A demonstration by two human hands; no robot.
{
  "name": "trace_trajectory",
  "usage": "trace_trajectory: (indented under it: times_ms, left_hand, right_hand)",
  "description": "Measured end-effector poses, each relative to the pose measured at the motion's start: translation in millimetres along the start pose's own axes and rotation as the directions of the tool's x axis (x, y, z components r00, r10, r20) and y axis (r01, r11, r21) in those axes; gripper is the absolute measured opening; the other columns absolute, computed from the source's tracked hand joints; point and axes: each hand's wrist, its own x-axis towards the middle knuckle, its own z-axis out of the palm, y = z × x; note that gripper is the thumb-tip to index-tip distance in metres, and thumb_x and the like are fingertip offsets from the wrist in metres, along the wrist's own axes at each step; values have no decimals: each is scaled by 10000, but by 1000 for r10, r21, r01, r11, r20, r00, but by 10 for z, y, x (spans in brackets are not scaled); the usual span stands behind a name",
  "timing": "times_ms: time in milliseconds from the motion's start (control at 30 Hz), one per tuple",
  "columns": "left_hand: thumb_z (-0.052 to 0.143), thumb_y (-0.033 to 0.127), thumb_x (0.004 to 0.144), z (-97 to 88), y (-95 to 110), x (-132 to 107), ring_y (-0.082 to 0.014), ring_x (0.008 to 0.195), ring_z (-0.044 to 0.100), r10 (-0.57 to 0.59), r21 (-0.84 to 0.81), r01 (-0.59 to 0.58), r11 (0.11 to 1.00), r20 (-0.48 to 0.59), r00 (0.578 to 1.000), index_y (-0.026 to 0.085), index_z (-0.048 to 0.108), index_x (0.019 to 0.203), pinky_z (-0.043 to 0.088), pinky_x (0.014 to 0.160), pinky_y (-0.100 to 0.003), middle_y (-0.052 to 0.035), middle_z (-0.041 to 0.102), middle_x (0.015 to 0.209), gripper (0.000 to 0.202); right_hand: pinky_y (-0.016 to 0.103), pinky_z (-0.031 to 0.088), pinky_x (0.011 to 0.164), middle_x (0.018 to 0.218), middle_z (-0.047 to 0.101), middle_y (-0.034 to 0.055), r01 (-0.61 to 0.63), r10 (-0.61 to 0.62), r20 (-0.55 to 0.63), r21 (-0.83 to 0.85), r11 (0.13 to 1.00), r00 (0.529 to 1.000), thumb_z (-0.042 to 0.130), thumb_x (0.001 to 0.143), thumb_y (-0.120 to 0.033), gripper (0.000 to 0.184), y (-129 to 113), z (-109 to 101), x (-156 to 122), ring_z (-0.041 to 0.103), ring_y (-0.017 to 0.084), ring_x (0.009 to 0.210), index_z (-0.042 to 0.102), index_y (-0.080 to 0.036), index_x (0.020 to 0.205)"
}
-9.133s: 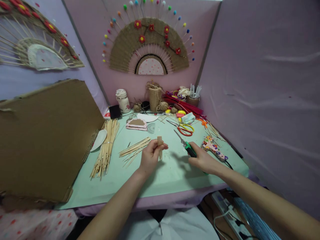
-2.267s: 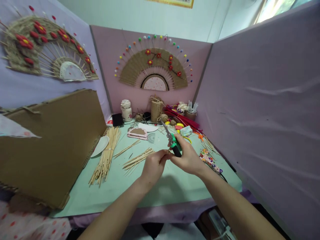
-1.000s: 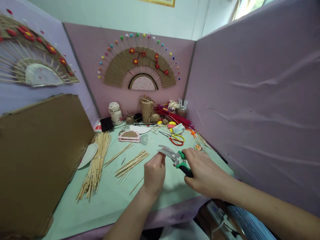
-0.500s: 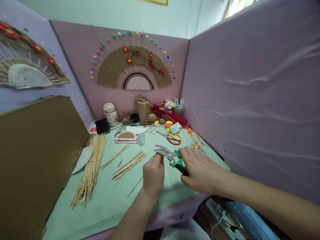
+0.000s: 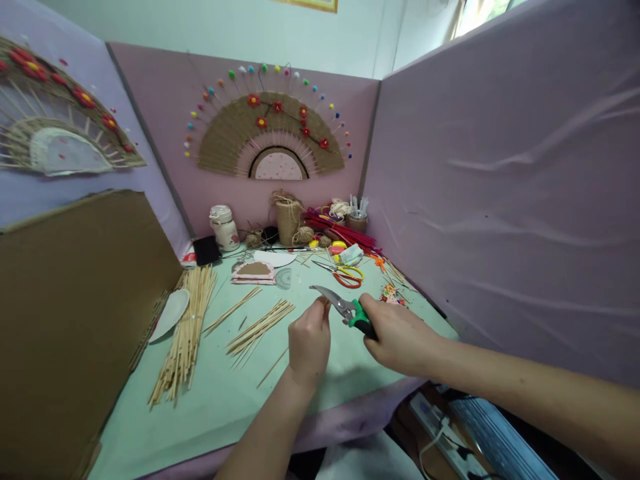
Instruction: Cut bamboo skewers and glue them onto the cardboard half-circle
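My right hand (image 5: 403, 337) is wrapped round the green and black handles of a pair of pruning shears (image 5: 341, 305). The shears' blades are closed and point left, just above the fingertips of my left hand (image 5: 309, 343). That hand is closed on a thin bamboo stick (image 5: 273, 367), whose lower end sticks out to the lower left; the tip by the blades is mostly hidden. Left of it lies a small pile of bamboo sticks (image 5: 263, 325) on the pale green tabletop (image 5: 220, 417).
A large bundle of sticks (image 5: 186, 340) and a white curved piece (image 5: 171, 315) lie at left beside a cardboard sheet (image 5: 75, 307). Scissors (image 5: 345, 275) rest beyond my hands. A twine-wrapped pot (image 5: 289, 223) and jar (image 5: 225, 230) stand at the back. Panels with decorated fans (image 5: 273, 133) enclose the table.
My right hand has squeezed the handles together, and the shears' blades went from parted to closed. The view has shifted slightly. My left hand stays closed on the stick.
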Motion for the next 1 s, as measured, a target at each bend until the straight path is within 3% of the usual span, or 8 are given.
trace_trajectory:
  times_ms: [200, 467, 633, 733, 800, 833, 867, 1000]
  left_hand:
    - [497, 240, 940, 9, -74, -30, -155, 852, 717, -51, -199, 48, 979, -12, 999, 190, 647, 1040, 530, 773, -247, -47, 754, 964, 187]
    - [510, 227, 911, 17, -194, -189, -167, 830, 700, -219, -266, 261, 928, 177, 960, 194, 665, 944, 520, 771, -272, -38, 744, 883, 162]
    - [492, 301, 903, -513, -428, 250, -159, 770, 692, -284, -355, 340, 871, 201, 938, 182, 655, 1002, 518, 722, -255, -32, 721, 832, 224]
    - [527, 320, 864, -941, -787, 751, -177, 776, 673, -280, -23, 297, 955, 272, 921, 183, 687, 981, 494, 693, -266, -62, 702, 965, 241]
    - [549, 280, 834, -1079, -1066, 1001, -214, 840, 651, -364, 379, 215, 900, 381, 850, 175, 715, 901, 462, 722, -280, -79, 702, 905, 207]
    - [542, 266, 834, -1092, -1192, 1077, -219, 846, 645, -463, 534, 184, 825, 453, 762, 181, 718, 893, 451, 720, -280, -74, 706, 877, 205]
    - [569, 233, 803, -1073, -1301, 1119, -226, 827, 646, -508, 582, 177, 794, 474, 719, 169, 723, 839, 444, 704, -280, -78, 708, 843, 170]
    - [603, 111, 694, -854, -1537, 1075, -255, 803, 653, -585, 669, 164, 725, 472, 659, 125, 713, 748, 436, 679, -286, -117, 715, 830, 123]
  right_hand:
    - [275, 251, 555, 696, 482, -18, -89, 105, -49, 266, 960, 993, 482, 694, -232, 199, 124, 99, 45, 435, 160, 619, 339, -232, 831]
    - [290, 324, 626, 730, 430, -33, -79, 130, -31, 652, 754, 991, 435, 664, -265, 177, 226, 730, 17, 419, 164, 677, 364, -232, 823]
    - [318, 340, 674, 784, 458, -8, -96, 129, 14, 749, 656, 991, 426, 661, -324, 207, 299, 915, 5, 434, 186, 743, 387, -224, 837]
    - [320, 338, 669, 796, 469, -2, -105, 111, 45, 773, 626, 993, 430, 658, -332, 219, 287, 965, 19, 431, 185, 742, 389, -222, 842]
    - [318, 336, 658, 777, 459, -6, -107, 94, 62, 781, 615, 994, 425, 650, -327, 219, 249, 996, 29, 422, 181, 724, 389, -221, 839]
    - [318, 336, 655, 766, 451, -8, -107, 85, 69, 784, 612, 994, 422, 644, -322, 220, 226, 1012, 33, 417, 179, 717, 392, -220, 837]
    - [318, 337, 656, 758, 445, -10, -106, 77, 75, 785, 610, 994, 418, 641, -319, 221, 203, 1028, 36, 415, 178, 714, 395, -218, 836]
    - [321, 339, 661, 758, 433, -12, -112, 59, 96, 786, 608, 994, 411, 650, -316, 244, 155, 1088, 43, 411, 178, 714, 419, -210, 869]
